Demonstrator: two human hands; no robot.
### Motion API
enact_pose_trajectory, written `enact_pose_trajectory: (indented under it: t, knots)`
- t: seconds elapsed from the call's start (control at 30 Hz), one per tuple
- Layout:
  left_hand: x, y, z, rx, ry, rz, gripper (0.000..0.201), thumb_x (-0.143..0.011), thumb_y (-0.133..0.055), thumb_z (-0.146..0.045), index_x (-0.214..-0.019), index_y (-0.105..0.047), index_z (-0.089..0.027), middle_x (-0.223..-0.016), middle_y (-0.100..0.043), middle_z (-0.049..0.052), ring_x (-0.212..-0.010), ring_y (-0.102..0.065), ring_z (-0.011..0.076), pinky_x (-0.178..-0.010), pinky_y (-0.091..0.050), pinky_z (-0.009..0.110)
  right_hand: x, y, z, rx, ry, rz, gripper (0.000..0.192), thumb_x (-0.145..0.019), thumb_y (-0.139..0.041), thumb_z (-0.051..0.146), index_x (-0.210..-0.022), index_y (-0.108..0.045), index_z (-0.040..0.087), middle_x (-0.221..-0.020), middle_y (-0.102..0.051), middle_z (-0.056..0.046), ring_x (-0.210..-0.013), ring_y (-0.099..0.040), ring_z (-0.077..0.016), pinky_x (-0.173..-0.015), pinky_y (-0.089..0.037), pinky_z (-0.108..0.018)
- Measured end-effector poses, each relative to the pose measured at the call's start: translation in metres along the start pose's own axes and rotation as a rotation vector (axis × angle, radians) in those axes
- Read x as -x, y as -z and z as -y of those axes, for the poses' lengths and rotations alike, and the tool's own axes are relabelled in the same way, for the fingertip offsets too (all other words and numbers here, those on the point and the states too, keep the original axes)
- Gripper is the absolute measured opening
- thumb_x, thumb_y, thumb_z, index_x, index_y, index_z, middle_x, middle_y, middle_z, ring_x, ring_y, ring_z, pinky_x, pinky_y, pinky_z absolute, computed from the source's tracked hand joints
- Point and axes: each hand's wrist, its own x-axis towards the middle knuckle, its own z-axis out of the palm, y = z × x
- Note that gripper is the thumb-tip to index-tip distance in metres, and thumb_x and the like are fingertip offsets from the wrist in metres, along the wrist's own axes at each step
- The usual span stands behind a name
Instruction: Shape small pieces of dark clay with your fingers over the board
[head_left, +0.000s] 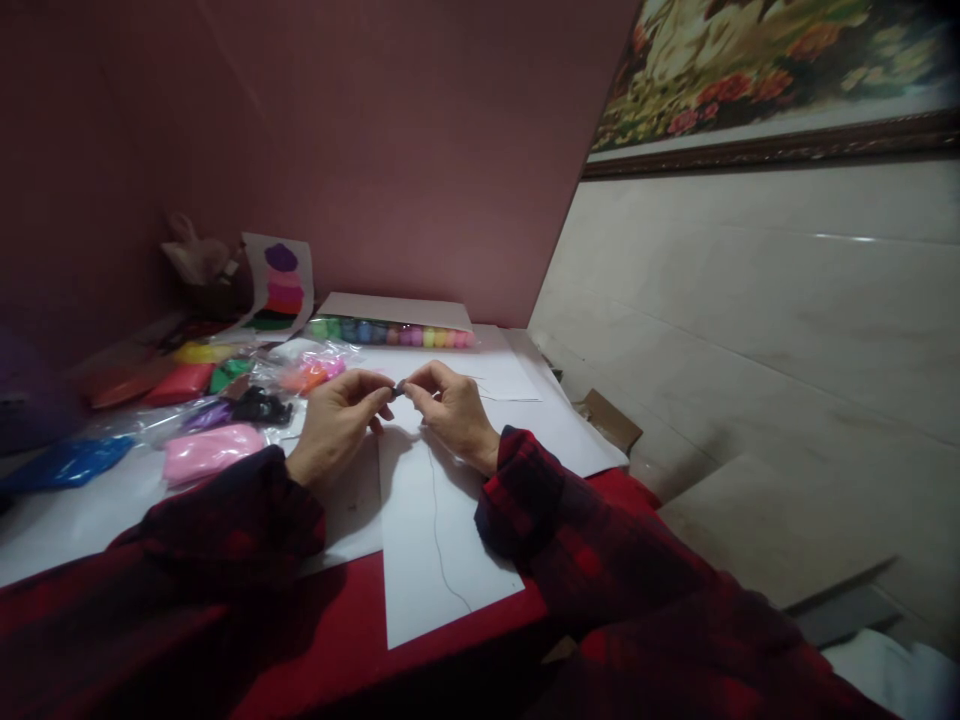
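Framed pic on wall, cardboard scrap by table.

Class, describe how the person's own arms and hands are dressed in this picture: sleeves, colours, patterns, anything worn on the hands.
Both arms wear long sleeves in a dark red and black check, like a flannel shirt; the left sleeve and right sleeve end at the wrists. The left hand and right hand are bare: no gloves, and no rings or watch can be seen in this dim view.

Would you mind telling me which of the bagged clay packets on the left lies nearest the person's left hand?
The pink packet, just left of the left hand. The black, red and blue packets lie farther away.
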Motion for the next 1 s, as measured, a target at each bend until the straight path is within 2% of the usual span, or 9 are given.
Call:
enact_pose_trajectory:
  t: [0.27,0.7,0.8,0.9,1.0]
  knots:
    - [0.003,-0.002,-0.004,-0.035,0.009,0.044,0.021,-0.067,-0.079,-0.034,-0.074,-0.072,-0.015,-0.07,-0.07,0.004,-0.066,-0.066,0.0175,-0.055,-0.052,0.027,-0.001,0.0,-0.004,0.035,0.009,0.016,0.011,-0.09,-0.064,0.026,-0.081,-0.063,0.019,-0.077,-0.068,0.001,-0.07,-0.062,-0.0129,-0.069,-0.048,-0.027]
    - [0.002,-0.002,-0.001,-0.034,0.037,0.052,0.036,-0.058,-0.088,-0.042,-0.07,-0.066,-0.016,-0.063,-0.067,0.001,-0.052,-0.061,0.0142,-0.049,-0.049,0.026,0.0,-0.001,-0.003,0.042,0.013,0.093,0.014,-0.092,-0.059,0.025,-0.082,-0.066,0.019,-0.075,-0.067,0.001,-0.069,-0.061,-0.0121,-0.069,-0.047,-0.027]
    - [0.001,-0.002,0.002,-0.055,0.048,0.039,0.033,-0.06,-0.086,-0.041,-0.073,-0.069,-0.016,-0.067,-0.07,0.003,-0.052,-0.062,0.0147,-0.048,-0.048,0.026,0.0,-0.001,-0.003,0.011,0.024,0.084,0.008,-0.091,-0.06,0.023,-0.085,-0.065,0.019,-0.079,-0.068,0.001,-0.072,-0.062,-0.0126,-0.071,-0.049,-0.027]
    - [0.001,-0.001,0.005,-0.071,0.069,0.068,0.031,-0.063,-0.083,-0.04,-0.08,-0.074,-0.015,-0.074,-0.074,0.005,-0.05,-0.06,0.0134,-0.046,-0.047,0.025,0.0,-0.001,-0.002,-0.028,0.015,0.085,0.004,-0.089,-0.06,0.02,-0.088,-0.064,0.019,-0.081,-0.069,0.0,-0.074,-0.064,-0.0131,-0.071,-0.051,-0.028]
    - [0.0,0.0,0.007,-0.077,0.066,0.099,0.028,-0.065,-0.082,-0.039,-0.08,-0.077,-0.016,-0.072,-0.075,0.005,-0.047,-0.057,0.0121,-0.045,-0.047,0.025,0.001,-0.002,-0.003,-0.106,-0.02,0.105,0.002,-0.088,-0.061,0.019,-0.089,-0.063,0.019,-0.078,-0.068,0.001,-0.07,-0.066,-0.0129,-0.068,-0.053,-0.027]
